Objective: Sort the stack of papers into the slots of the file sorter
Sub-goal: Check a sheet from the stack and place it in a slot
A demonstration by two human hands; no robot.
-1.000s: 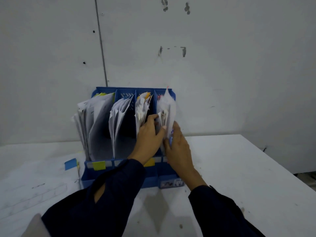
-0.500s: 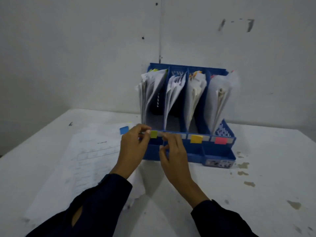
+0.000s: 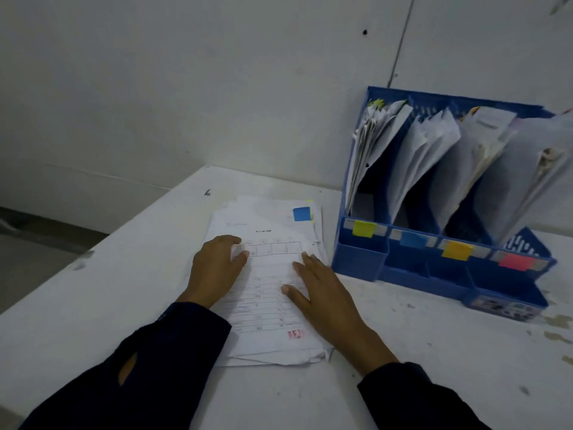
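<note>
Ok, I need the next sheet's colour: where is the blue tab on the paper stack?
In the head view, the blue tab sits at the stack's far right corner, left of the file sorter.

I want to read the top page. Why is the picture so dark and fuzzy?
Head view: the light is dim and bluish, so the stack of papers looks grey; its print is too small and soft to read; the file sorter leans at the right edge from wide-angle bending; the left hand and right hand show sharper.
</note>
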